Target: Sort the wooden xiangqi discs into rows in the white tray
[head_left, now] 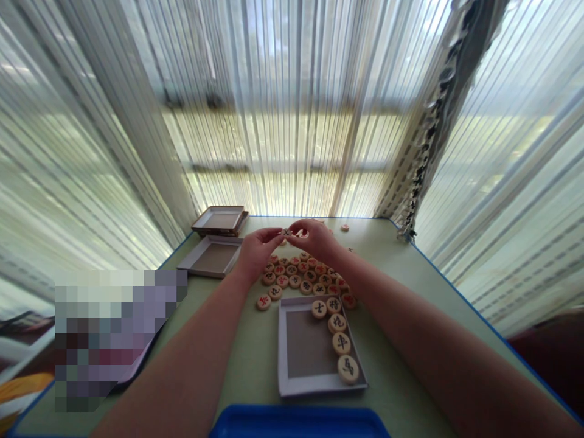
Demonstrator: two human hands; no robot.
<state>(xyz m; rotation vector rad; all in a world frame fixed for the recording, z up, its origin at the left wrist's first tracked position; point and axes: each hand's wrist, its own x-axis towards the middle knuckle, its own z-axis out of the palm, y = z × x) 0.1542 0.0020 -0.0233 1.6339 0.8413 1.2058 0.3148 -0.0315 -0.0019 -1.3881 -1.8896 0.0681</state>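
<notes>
A: Landmark first. What lies nearest the wearer?
B: The white box (303,350), open, on a pale green table (413,274) with blue edging. Five round pieces (341,344) inside, black characters up: four run down its right side, one sits left of the farthest.

A: The hands?
B: Both beyond the white box, raised, bare. Left hand (256,252): thumb and fingers closed in a pinch on a small disc (286,232), dark mark showing. Right hand (317,238): fingers curled, tips at the same disc from the other side. So the disc is held between the two, past the white box's far wall.

A: Other pieces?
B: Cluster of loose discs (292,269) just beyond the white box, red and black characters mixed; some partly hidden by the right forearm. One stray disc (345,227) well past the box, near the table's far edge.

A: Left of the landmark?
B: Second open box (210,255), farther off and to the left. Behind that, brown-sided box (219,219), also open. Nearer, a pixelated patch covers an object (150,331); cannot tell what.

A: And nearer than the white box?
B: Blue object (298,423), only partly in view. Far side: sheer striped curtains (292,134), daylight behind.
</notes>
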